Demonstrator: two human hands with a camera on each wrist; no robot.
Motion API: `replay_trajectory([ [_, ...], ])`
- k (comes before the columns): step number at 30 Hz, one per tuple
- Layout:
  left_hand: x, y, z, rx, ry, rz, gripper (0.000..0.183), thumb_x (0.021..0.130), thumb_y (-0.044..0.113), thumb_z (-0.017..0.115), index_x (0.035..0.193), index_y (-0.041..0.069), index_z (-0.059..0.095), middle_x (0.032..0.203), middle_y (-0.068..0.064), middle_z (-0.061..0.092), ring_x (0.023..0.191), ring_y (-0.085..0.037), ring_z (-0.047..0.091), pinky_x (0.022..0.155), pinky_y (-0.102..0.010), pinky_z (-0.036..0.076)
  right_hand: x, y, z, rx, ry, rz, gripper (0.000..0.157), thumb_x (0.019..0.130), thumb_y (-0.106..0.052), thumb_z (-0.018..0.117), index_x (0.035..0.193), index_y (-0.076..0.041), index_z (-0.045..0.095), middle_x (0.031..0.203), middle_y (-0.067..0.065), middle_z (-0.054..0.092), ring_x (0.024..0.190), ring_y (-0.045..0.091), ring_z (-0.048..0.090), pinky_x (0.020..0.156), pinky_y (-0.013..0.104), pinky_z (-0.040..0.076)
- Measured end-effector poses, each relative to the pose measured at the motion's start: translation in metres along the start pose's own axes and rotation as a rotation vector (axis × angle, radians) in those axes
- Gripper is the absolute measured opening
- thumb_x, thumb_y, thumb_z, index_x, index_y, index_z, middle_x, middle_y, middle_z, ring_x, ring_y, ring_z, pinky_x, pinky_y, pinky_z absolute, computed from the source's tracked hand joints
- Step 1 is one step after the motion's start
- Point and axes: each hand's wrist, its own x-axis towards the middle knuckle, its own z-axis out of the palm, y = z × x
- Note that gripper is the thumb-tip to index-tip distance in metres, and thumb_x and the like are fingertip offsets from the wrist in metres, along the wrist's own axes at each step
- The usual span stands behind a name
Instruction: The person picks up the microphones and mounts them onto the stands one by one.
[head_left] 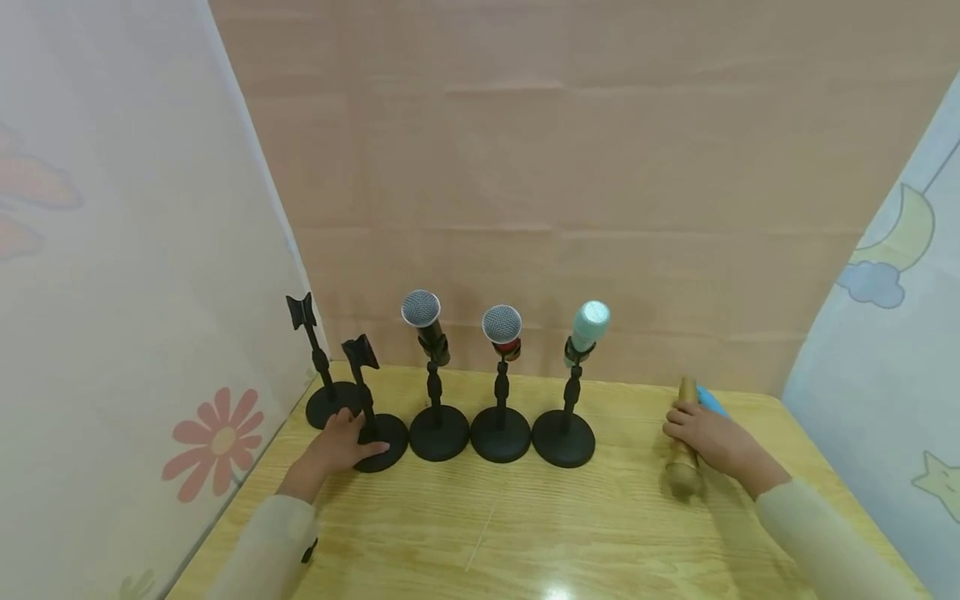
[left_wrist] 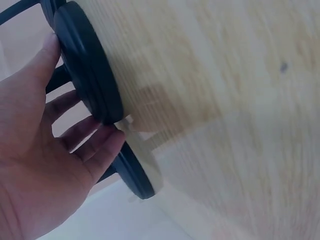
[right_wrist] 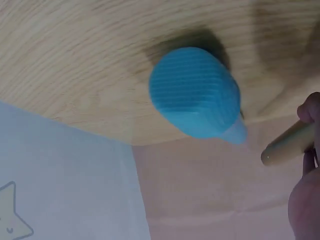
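Observation:
My left hand [head_left: 339,446] grips the round base of an unfilled black microphone stand [head_left: 384,442], thumb and fingers at opposite edges; the left wrist view shows the dark base [left_wrist: 92,65] between them. Behind it on the left stands another black stand [head_left: 330,404] with a bare clip. On the right, my right hand [head_left: 705,433] holds a gold microphone [head_left: 682,475] around its handle, its head toward the front. In the right wrist view only the gold handle end [right_wrist: 285,145] shows. A blue microphone [right_wrist: 195,92] lies on the table beside this hand.
To the right of my left hand, three stands in a row carry a black microphone [head_left: 422,310], a red one with a silver head [head_left: 502,325] and a mint-green one [head_left: 591,323]. Brown paper [head_left: 570,167] covers the back wall; patterned side walls border the wooden table [head_left: 570,525].

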Motion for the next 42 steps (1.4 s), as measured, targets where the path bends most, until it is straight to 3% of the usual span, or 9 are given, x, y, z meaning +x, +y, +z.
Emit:
replay_trajectory([
  [3,-0.004,0.001,-0.002,0.022,-0.011,0.005,0.095,0.091,0.060,0.067,0.144,-0.015,0.043,0.142,-0.038,0.040,0.129,-0.055,0.044,0.102,-0.063,0.044,0.013,-0.006,-0.009,-0.172,0.034,-0.046,0.058,0.056,0.002,0.095,0.098,-0.017,0.061,0.100,-0.002,0.058,0.100,0.026,0.057,0.076,0.040,0.052],
  [6,-0.008,0.002,-0.005,0.006,-0.027,0.007,0.089,0.090,0.058,0.070,0.142,-0.012,0.049,0.141,-0.039,0.043,0.127,-0.054,0.049,0.101,-0.063,0.045,0.020,-0.016,-0.021,-0.151,0.086,-0.010,0.062,0.052,-0.003,0.098,0.099,-0.016,0.061,0.099,-0.001,0.057,0.099,0.028,0.055,0.078,0.046,0.054],
  [9,-0.011,0.000,-0.009,-0.053,-0.030,0.031,0.078,0.088,0.053,0.074,0.138,-0.005,0.056,0.138,-0.037,0.049,0.125,-0.053,0.052,0.100,-0.063,0.046,0.025,-0.025,-0.032,-0.106,0.153,0.041,0.057,0.057,-0.003,0.096,0.103,-0.013,0.063,0.099,0.002,0.057,0.096,0.028,0.054,0.081,0.049,0.052],
  [12,-0.012,-0.004,-0.010,-0.107,-0.038,0.075,0.076,0.086,0.048,0.078,0.139,-0.002,0.057,0.139,-0.036,0.049,0.129,-0.053,0.048,0.102,-0.063,0.043,0.028,-0.033,-0.042,-0.063,0.197,0.098,0.052,0.062,-0.002,0.092,0.105,-0.010,0.064,0.095,0.002,0.054,0.084,0.021,0.051,0.073,0.045,0.048],
  [17,-0.013,-0.007,-0.010,-0.145,-0.071,0.109,0.085,0.085,0.046,0.080,0.140,-0.013,0.051,0.147,-0.037,0.042,0.139,-0.055,0.035,0.109,-0.064,0.036,0.029,-0.042,-0.052,-0.024,0.178,0.166,0.046,0.067,-0.004,0.090,0.105,-0.012,0.065,0.092,-0.002,0.050,0.068,0.009,0.042,0.060,0.032,0.043],
  [23,-0.017,-0.002,-0.011,-0.183,-0.081,0.162,0.072,0.082,0.045,0.083,0.134,-0.002,0.063,0.133,-0.027,0.054,0.125,-0.047,0.053,0.103,-0.061,0.044,0.028,-0.055,-0.058,0.029,0.137,0.292,0.041,0.074,-0.008,0.089,0.102,-0.015,0.060,0.085,-0.007,0.049,0.064,0.006,0.041,0.056,0.026,0.039],
  [28,-0.024,0.005,-0.014,-0.228,-0.175,0.177,0.064,0.078,0.034,0.089,0.132,0.008,0.068,0.112,-0.016,0.059,0.102,-0.032,0.060,0.093,-0.054,0.050,0.030,-0.071,-0.064,0.157,0.168,0.402,0.034,0.081,-0.006,0.080,0.097,-0.020,0.054,0.071,-0.012,0.035,0.060,0.004,0.036,0.056,0.025,0.030],
  [32,-0.031,0.013,-0.015,-0.233,-0.231,0.181,0.066,0.075,0.027,0.091,0.133,0.007,0.065,0.110,-0.012,0.060,0.100,-0.030,0.061,0.089,-0.051,0.053,0.034,-0.081,-0.068,0.259,0.179,0.485,0.028,0.086,-0.005,0.074,0.101,-0.021,0.056,0.072,-0.011,0.037,0.061,0.004,0.036,0.056,0.026,0.029],
  [42,-0.037,0.024,-0.008,-0.245,-0.241,0.235,0.074,0.073,0.028,0.093,0.135,0.003,0.060,0.120,-0.013,0.061,0.114,-0.036,0.059,0.099,-0.058,0.047,0.041,-0.094,-0.064,0.358,0.194,0.503,0.027,0.087,-0.001,0.071,0.103,-0.019,0.058,0.078,-0.007,0.051,0.062,0.007,0.043,0.055,0.026,0.035],
])
